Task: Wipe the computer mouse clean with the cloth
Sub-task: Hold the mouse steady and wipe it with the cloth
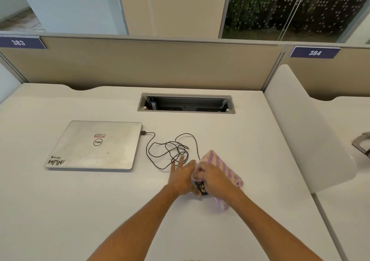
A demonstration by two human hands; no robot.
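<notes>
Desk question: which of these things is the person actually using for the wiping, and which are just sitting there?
In use: mouse, striped cloth, left hand, right hand.

Just sitting: closed laptop, tangled cable, desk cable box, desk number signs.

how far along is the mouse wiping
Done: the cloth is already on the mouse, which is still wired to the closed laptop. In hand: the left hand braces the mouse while the right hand presses the cloth over it. Left: its exposed dark near end; cleanliness can't be judged.
</notes>
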